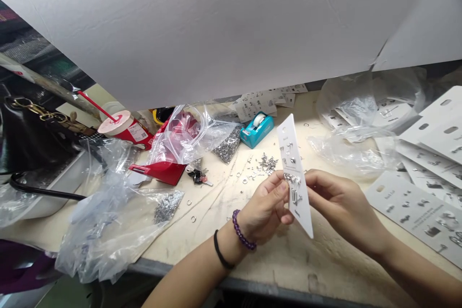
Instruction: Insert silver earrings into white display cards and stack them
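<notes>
The left hand [267, 204] reaches in obliquely, its fingers gripping the left edge of a white card [302, 202], thumb across the front. The card stands steeply tilted between both hands' fingers. The right hand [335, 207] angles in opposite, fingers bent behind the card; what they pinch, if anything, I cannot tell. Beyond the left fingers, small metal pieces [267, 164] lie on the tabletop [325, 262].

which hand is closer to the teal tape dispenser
Left. The left hand is on the near side of the tape dispenser; the right hand is farther to the right, past the white card.
</notes>
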A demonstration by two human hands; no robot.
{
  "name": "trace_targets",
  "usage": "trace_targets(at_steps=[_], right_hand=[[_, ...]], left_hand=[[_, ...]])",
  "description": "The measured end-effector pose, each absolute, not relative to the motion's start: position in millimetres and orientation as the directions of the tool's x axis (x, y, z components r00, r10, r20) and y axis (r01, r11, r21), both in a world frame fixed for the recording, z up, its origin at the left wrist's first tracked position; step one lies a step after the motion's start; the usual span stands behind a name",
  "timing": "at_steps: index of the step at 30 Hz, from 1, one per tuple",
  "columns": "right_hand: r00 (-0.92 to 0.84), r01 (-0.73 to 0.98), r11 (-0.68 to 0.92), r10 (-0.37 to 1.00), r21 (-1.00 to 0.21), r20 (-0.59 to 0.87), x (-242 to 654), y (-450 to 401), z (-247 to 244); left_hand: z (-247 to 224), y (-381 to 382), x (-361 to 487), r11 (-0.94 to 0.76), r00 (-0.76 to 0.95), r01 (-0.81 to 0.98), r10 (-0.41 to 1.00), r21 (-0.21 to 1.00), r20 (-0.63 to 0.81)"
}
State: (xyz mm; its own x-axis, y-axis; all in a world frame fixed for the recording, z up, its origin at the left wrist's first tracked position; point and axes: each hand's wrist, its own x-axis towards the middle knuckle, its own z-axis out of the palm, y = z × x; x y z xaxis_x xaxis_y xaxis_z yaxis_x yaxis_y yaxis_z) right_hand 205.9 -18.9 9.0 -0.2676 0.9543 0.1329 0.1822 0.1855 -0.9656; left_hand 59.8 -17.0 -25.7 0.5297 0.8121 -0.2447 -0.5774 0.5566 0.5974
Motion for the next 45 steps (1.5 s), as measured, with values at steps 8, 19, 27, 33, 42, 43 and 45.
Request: trace_targets(at_steps=[8,19,27,33,42,43,45], right_hand=[[-0.123,0.233,0.305,0.951,-0.923,0.283,216,-17,13],[-0.114,0.222,0.328,0.944,-0.918,0.310,210,-22,8],[-0.266,0.346,0.576,0.817,-0.740,0.511,211,-23,6],[-0.165,0.352,0.494,0.869,-0.795,0.467,209,-21,3],[-0.178,0.469,0.567,0.812,-0.677,0.556,233,-7,1],[-0.180,0.509,0.602,0.773,-0.615,0.608,246,0,2],[-0.183,0.656,0.555,0.774,-0.512,0.606,277,15,4]], left_hand=[[-17,-11,53,0.138,0.080,-0.374,0.990,0.917,-0.116],[-25,-12,57,0.453,0.482,-0.389,0.842,0.802,-0.241],[-24,-13,61,0.437,0.413,-0.581,0.885,0.686,-0.214],[-24,-14,61,0.589,0.506,-0.658,0.807,0.470,-0.304],[-22,-18,60,0.587,0.544,-0.635,0.801,0.503,-0.250],[-21,-18,60,0.582,0.539,-0.641,0.805,0.500,-0.248],[-20,-18,59,0.574,0.530,-0.651,0.812,0.498,-0.243]])
